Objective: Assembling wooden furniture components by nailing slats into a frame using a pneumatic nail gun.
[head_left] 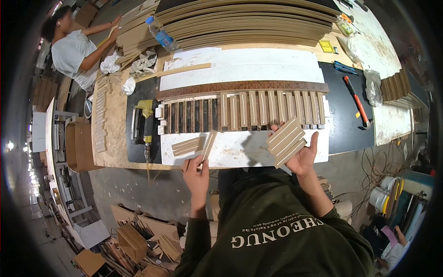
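Observation:
Pinched in the fingers of my left hand (pixel 196 177) is a narrow tan board strip (pixel 210 146), tilted upright above the table's near edge. My right hand (pixel 302 159) is palm up, thumb stretched out, and carries several flat tan strips (pixel 287 141) side by side with pale edges. Several more loose strips (pixel 186 146) lie on the white board close to my left hand. Beyond both hands is a slotted wooden jig (pixel 191 115). Tan strips (pixel 251 108) with a pale line along them sit in its right part, while dark slots show at its left.
A nail gun (pixel 146 121) lies left of the jig; a red-handled hammer (pixel 355 99) lies to the right. Stacked brown boards (pixel 249 21) and a water bottle (pixel 161 33) stand at the back. At the far left, a person (pixel 76 53) reaches toward the boards. Cables (pixel 378 159) hang at right.

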`<state>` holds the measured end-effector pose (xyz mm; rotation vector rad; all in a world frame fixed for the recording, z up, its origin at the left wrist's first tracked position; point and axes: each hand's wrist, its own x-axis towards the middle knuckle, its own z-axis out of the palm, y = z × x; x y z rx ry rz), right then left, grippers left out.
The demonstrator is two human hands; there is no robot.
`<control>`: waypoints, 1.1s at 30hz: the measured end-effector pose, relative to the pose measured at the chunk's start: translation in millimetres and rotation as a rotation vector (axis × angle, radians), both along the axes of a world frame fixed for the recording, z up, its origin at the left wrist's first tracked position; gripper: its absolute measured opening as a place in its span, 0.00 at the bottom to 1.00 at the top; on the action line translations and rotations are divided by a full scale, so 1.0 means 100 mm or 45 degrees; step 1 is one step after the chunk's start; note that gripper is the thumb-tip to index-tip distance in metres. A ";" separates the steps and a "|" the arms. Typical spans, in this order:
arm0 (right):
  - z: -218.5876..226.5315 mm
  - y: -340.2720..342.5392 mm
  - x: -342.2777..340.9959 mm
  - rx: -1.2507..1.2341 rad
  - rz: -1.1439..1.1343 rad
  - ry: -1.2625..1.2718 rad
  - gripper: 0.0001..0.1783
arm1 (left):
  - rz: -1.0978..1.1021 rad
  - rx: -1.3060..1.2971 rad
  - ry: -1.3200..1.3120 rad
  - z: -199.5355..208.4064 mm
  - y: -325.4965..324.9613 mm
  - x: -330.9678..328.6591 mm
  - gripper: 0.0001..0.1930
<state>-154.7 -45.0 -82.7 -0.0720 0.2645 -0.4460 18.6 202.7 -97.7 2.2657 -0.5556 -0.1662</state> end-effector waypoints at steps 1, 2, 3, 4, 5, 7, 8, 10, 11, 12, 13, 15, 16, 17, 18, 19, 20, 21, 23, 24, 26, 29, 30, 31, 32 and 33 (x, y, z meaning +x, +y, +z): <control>-0.01 0.01 0.00 0.006 0.005 0.009 0.52 | 0.025 -0.075 0.011 -0.04 -0.12 0.03 0.10; -0.01 0.02 0.01 0.006 0.004 0.005 0.52 | 0.051 -0.152 0.023 -0.09 -0.21 0.05 0.10; -0.01 0.03 0.01 0.007 0.014 -0.003 0.52 | 0.049 -0.152 0.019 -0.15 -0.28 0.06 0.10; -0.01 0.03 0.00 0.006 0.018 -0.010 0.53 | 0.057 -0.093 -0.032 -0.21 -0.37 0.07 0.11; 0.00 0.03 0.00 0.004 0.011 -0.013 0.53 | 0.065 -0.033 -0.083 -0.24 -0.43 0.07 0.11; 0.02 0.04 -0.01 0.036 0.007 0.005 0.53 | 0.048 -0.022 -0.108 -0.25 -0.47 0.02 0.12; 0.02 0.04 -0.01 0.035 -0.001 0.004 0.53 | 0.032 -0.051 -0.143 -0.28 -0.47 0.01 0.13; 0.00 0.03 -0.03 0.015 -0.003 0.008 0.54 | 0.009 -0.081 -0.178 -0.29 -0.49 0.01 0.13; 0.00 0.02 -0.04 0.014 -0.010 0.008 0.54 | 0.017 -0.019 -0.198 -0.28 -0.51 0.01 0.13; -0.01 0.02 -0.06 0.010 -0.013 0.000 0.54 | 0.025 0.042 -0.217 -0.27 -0.53 0.02 0.13; 0.00 0.01 -0.06 0.006 -0.012 -0.011 0.54 | 0.023 0.040 -0.219 -0.29 -0.55 0.05 0.13; -0.01 0.02 -0.07 0.006 -0.012 -0.027 0.54 | -0.003 0.092 -0.218 -0.36 -0.61 0.14 0.12; -0.02 0.02 -0.07 0.006 -0.009 -0.040 0.54 | -0.003 0.090 -0.218 -0.41 -0.65 0.19 0.12; -0.01 0.03 -0.06 0.005 -0.005 -0.042 0.54 | 0.011 0.065 -0.278 -0.45 -0.71 0.25 0.12; -0.01 0.04 -0.05 0.004 0.008 -0.033 0.54 | 0.027 0.041 -0.337 -0.48 -0.76 0.30 0.13; -0.01 0.05 -0.03 0.004 0.021 -0.025 0.54 | 0.031 0.043 -0.339 -0.48 -0.81 0.35 0.13; 0.00 0.07 -0.03 0.006 0.028 -0.027 0.54 | 0.009 0.116 -0.483 -0.48 -0.85 0.40 0.14; 0.01 0.08 -0.02 0.017 0.025 0.005 0.54 | -0.012 0.193 -0.627 -0.48 -0.89 0.45 0.14; 0.02 0.14 0.01 0.042 0.032 0.031 0.54 | -0.015 0.207 -0.589 -0.41 -0.93 0.49 0.17; 0.01 0.14 0.00 0.028 0.044 -0.008 0.54 | -0.018 0.247 -0.576 -0.37 -0.93 0.47 0.18; 0.00 0.13 -0.02 0.011 0.040 -0.031 0.54 | -0.067 0.201 -0.505 -0.37 -0.81 0.48 0.24; 0.01 0.14 -0.02 0.017 -0.010 0.054 0.53 | 0.195 0.032 -0.594 -0.46 -0.24 0.51 0.27; -0.01 0.13 -0.02 -0.018 0.027 0.017 0.53 | 0.315 0.069 -0.577 -0.53 0.00 0.53 0.28; -0.01 0.13 -0.02 -0.012 0.034 0.017 0.53 | 0.434 0.105 -0.557 -0.59 0.20 0.52 0.29; -0.01 0.13 0.00 0.030 0.032 0.012 0.53 | 0.437 0.110 -0.559 -0.60 0.30 0.49 0.29; -0.02 0.13 0.01 0.071 0.029 0.007 0.53 | 0.404 -0.076 -0.364 -0.61 0.39 0.46 0.30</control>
